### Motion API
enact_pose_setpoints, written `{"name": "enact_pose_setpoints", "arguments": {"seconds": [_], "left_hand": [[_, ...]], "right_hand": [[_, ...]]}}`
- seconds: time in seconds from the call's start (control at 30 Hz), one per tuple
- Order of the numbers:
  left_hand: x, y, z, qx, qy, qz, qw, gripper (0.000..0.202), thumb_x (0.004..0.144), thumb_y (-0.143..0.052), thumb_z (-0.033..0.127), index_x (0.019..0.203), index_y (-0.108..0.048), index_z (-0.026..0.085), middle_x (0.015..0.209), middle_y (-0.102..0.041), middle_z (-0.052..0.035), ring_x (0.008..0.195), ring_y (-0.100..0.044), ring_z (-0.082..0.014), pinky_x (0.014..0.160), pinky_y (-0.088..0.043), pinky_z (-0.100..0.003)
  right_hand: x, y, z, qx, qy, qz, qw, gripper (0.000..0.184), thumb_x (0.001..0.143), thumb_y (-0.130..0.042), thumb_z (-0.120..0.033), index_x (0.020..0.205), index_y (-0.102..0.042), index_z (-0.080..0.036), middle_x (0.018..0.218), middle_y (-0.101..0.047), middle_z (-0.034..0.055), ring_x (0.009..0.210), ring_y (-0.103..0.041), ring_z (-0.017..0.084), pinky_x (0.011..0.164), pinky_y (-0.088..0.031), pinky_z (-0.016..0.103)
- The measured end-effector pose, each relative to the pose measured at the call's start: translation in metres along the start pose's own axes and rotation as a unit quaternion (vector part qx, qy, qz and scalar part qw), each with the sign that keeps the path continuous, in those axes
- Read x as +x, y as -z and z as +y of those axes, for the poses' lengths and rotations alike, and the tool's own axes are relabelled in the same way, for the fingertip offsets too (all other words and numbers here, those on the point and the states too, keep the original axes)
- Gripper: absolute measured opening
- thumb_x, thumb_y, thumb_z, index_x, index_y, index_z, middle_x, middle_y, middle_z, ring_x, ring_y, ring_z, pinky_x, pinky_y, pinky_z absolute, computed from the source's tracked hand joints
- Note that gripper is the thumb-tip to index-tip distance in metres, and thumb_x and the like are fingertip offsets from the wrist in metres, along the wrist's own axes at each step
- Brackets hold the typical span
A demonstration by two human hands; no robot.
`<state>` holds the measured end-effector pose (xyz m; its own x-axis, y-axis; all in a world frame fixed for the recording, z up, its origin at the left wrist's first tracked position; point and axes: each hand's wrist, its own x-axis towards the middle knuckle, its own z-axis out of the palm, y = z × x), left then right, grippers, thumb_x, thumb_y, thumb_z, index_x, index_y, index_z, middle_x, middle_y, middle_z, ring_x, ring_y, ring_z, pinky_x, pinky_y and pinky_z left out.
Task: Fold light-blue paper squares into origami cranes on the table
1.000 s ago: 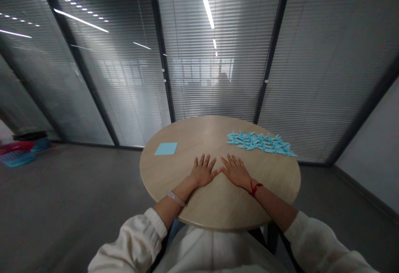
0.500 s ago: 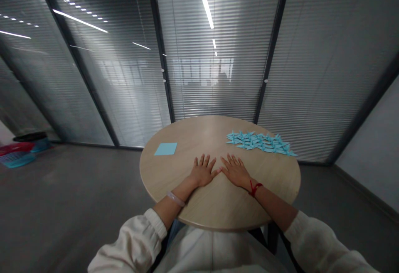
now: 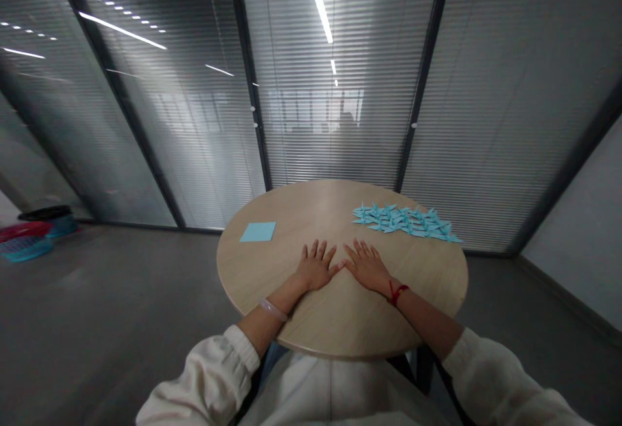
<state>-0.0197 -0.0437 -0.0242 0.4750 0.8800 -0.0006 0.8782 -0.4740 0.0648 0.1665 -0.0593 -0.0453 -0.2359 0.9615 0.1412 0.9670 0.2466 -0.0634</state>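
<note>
The left hand lies palm down on the round wooden bench, fingers spread, gripping nothing. The right hand rests the same way, flat and fanned out, likewise holding nothing; the tips of the two thumbs come together, though whether they touch is hard to tell. Ahead of the left hand, toward the left edge of the bench, lies a flat piece of light-blue paper (one sheet or a thin stack, I can't tell), well apart from the fingertips. Beyond the right hand, near the far right edge, sits a close-packed cluster of folded blue paper shapes, pointed and overlapping. A pale bangle circles the left wrist and a red cord bracelet the right. Off to the left, a red and blue basket stands on the grey floor. Behind the bench run glass panels with blinds.
</note>
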Motion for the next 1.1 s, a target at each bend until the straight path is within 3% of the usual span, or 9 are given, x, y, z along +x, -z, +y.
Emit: {"name": "enact_pose_setpoints", "arguments": {"seconds": [0.53, 0.77, 0.9, 1.0, 1.1], "left_hand": [[0.0, 0.002, 0.001, -0.007, 0.003, -0.012, 1.0, 0.077, 0.089, -0.01, 0.068, 0.151, -0.022, 0.023, 0.158, -0.011, -0.0124, 0.145, -0.004, -0.0335, 0.113, -0.005, -0.059], [0.001, -0.003, -0.001, -0.009, -0.002, 0.011, 1.0, 0.074, 0.09, -0.016, 0.066, 0.15, -0.026, 0.023, 0.157, -0.017, -0.0131, 0.145, -0.007, -0.0344, 0.112, -0.008, -0.06], [0.003, -0.004, -0.003, -0.048, -0.023, 0.061, 0.997, 0.067, 0.091, -0.031, 0.061, 0.144, -0.037, 0.021, 0.152, -0.032, -0.0164, 0.142, -0.022, -0.0353, 0.11, -0.015, -0.059], [0.008, 0.002, -0.004, -0.112, -0.045, 0.148, 0.982, 0.048, 0.089, -0.049, 0.043, 0.127, -0.051, 0.015, 0.127, -0.053, -0.0171, 0.12, -0.048, -0.027, 0.103, -0.035, -0.045], [0.01, 0.01, -0.007, -0.164, -0.02, 0.249, 0.954, 0.015, 0.085, -0.045, 0.017, 0.092, -0.058, 0.015, 0.096, -0.057, -0.0096, 0.089, -0.054, -0.0179, 0.081, -0.044, -0.03]], "right_hand": [[0.001, 0.001, 0.0, 0.002, -0.004, -0.002, 1.0, 0.06, 0.097, -0.023, -0.051, 0.15, -0.026, -0.022, 0.156, -0.02, 0.0163, 0.143, -0.02, 0.032, 0.113, -0.016, 0.05], [0.0, -0.002, 0.001, -0.005, 0.003, 0.01, 1.0, 0.059, 0.098, -0.023, -0.05, 0.149, -0.028, -0.022, 0.156, -0.023, 0.0158, 0.143, -0.022, 0.032, 0.112, -0.016, 0.05], [0.001, -0.006, 0.002, 0.019, 0.008, 0.069, 0.997, 0.055, 0.096, -0.031, -0.048, 0.14, -0.042, -0.016, 0.147, -0.038, 0.019, 0.136, -0.034, 0.032, 0.109, -0.024, 0.048], [0.005, -0.005, 0.002, 0.054, 0.013, 0.173, 0.983, 0.037, 0.094, -0.041, -0.039, 0.112, -0.057, -0.011, 0.117, -0.058, 0.019, 0.111, -0.051, 0.028, 0.096, -0.038, 0.042], [0.01, -0.004, 0.002, 0.083, 0.038, 0.266, 0.96, 0.023, 0.094, -0.034, -0.019, 0.087, -0.055, -0.015, 0.092, -0.057, 0.0121, 0.088, -0.051, 0.023, 0.082, -0.043, 0.036]]}}
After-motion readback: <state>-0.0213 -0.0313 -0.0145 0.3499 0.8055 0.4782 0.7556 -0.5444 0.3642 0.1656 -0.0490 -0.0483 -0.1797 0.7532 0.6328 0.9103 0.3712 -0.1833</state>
